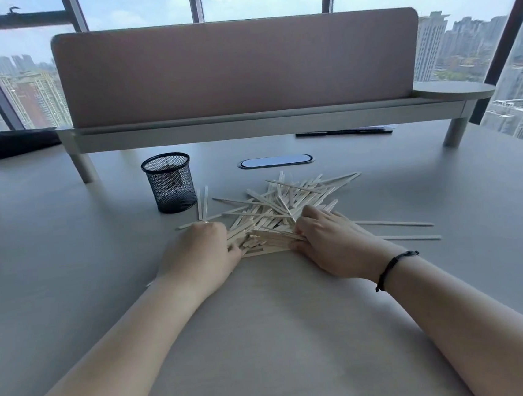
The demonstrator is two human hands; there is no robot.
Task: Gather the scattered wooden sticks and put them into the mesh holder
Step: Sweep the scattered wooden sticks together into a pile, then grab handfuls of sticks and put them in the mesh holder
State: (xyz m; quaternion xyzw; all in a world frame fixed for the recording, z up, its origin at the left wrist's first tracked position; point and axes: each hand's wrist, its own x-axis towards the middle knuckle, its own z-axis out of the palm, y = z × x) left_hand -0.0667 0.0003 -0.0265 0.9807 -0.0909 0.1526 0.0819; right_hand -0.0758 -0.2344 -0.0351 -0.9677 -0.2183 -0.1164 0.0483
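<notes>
Sticks [274, 209] lie heaped between your two hands on the table [51, 250]. Your left hand [200, 254] presses against the near left edge of the heap, fingers curled into it, and your right hand [328, 239] does the same from the near right; whether either hand has truly closed around any sticks, you cannot tell, since the fingertips are buried in the pile. Beyond your knuckles the heap fans out away from you, crossed and untidy. Two loose sticks [397, 223] lie flat just right of your right hand, and a couple more point away from your left hand toward the holder [170, 182]. That holder stands upright beyond and slightly left of your left hand, near the heap but apart from it. A black band [394, 265] circles your right wrist.
</notes>
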